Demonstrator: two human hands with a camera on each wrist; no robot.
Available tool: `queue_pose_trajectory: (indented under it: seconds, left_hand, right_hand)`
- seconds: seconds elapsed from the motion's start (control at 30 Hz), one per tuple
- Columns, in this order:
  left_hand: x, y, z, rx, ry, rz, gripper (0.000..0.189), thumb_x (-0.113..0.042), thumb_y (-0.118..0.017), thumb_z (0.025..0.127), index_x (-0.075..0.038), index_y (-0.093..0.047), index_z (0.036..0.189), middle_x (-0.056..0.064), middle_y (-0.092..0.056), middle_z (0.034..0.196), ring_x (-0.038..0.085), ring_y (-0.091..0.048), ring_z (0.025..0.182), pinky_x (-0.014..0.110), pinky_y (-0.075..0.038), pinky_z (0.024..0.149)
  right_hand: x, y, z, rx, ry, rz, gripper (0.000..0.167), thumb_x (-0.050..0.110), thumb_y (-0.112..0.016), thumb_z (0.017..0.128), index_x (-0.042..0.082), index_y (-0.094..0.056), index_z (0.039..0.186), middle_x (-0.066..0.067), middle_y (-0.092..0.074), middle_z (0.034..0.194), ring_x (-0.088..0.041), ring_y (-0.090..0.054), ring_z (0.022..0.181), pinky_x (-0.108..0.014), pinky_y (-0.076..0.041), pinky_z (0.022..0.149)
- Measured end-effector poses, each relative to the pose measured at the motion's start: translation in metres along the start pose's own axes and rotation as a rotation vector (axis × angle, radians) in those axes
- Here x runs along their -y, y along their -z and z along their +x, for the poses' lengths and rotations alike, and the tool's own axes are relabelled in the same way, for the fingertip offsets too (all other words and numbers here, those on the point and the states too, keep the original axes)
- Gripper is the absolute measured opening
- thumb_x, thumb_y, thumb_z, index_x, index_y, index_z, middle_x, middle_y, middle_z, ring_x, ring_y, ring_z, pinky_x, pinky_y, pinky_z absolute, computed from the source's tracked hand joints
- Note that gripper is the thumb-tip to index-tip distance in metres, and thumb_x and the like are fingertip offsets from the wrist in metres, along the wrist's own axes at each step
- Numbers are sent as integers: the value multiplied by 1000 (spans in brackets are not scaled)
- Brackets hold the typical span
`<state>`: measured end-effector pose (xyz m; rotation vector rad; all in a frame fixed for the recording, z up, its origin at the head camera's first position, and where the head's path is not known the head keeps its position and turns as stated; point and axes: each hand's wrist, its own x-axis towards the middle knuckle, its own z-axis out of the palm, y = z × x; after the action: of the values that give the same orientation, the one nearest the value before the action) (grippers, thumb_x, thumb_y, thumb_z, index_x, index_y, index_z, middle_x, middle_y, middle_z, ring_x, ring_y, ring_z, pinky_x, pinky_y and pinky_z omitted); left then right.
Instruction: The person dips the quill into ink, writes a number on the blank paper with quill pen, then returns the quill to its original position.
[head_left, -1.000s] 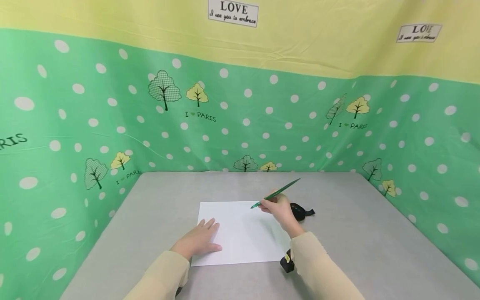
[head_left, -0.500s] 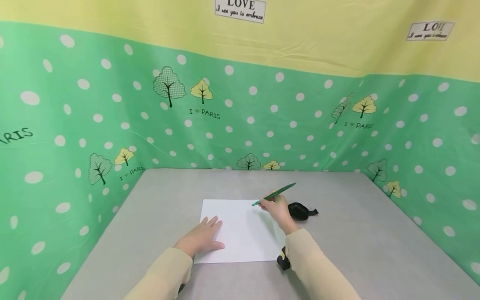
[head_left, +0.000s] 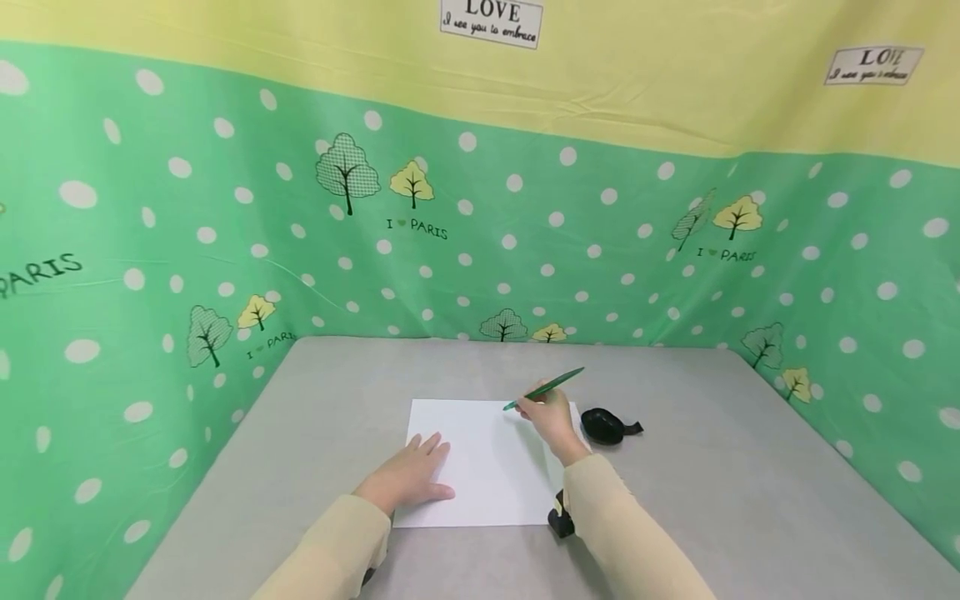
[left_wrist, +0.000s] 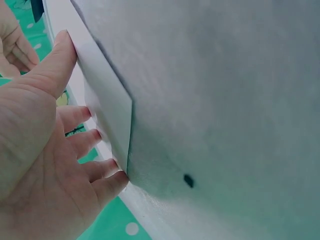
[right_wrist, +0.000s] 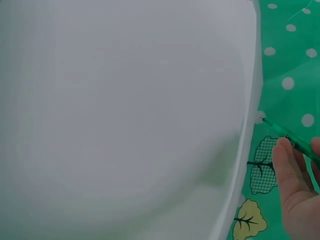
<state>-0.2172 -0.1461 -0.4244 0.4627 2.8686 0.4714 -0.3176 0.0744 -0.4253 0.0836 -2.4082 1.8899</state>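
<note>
A white sheet of paper (head_left: 487, 475) lies on the grey table. My left hand (head_left: 411, 475) rests on its left part, fingers spread; in the left wrist view the fingertips (left_wrist: 107, 187) touch the sheet near one edge. My right hand (head_left: 551, 425) pinches a slim green pen (head_left: 561, 379) over the upper right of the paper. The pen slants, its tip toward the left and its far end up to the right. In the right wrist view, the pen (right_wrist: 280, 130) points at the paper's side with its tip apart from the surface.
A rounded black object with a short tail (head_left: 603, 426) lies right of the paper. A small black item with a yellow patch (head_left: 559, 518) sits by the lower right corner, partly behind the right sleeve. Green dotted cloth (head_left: 555, 250) walls in the grey table (head_left: 675, 500).
The head view has shifted slightly, moving the scene rightward. My right hand has come a little left relative to the paper, uncovering more of the black object. The left hand stays on the sheet.
</note>
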Motion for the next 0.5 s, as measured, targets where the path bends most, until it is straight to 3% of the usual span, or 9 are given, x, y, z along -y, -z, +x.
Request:
queue_pose_trajectory:
  seconds: [0.5]
  left_hand:
    - [0,-1,1,1,2,40,73,-42,-65,82,3,-41,135,21,-33,142,44,-23,130,50,-23,105]
  right_hand:
    - [-2,-7,6,-31,-2,-62,8,-1,-61,82,0,-54,79,-11,-60,81,-22,-63,76,-32,-54,73]
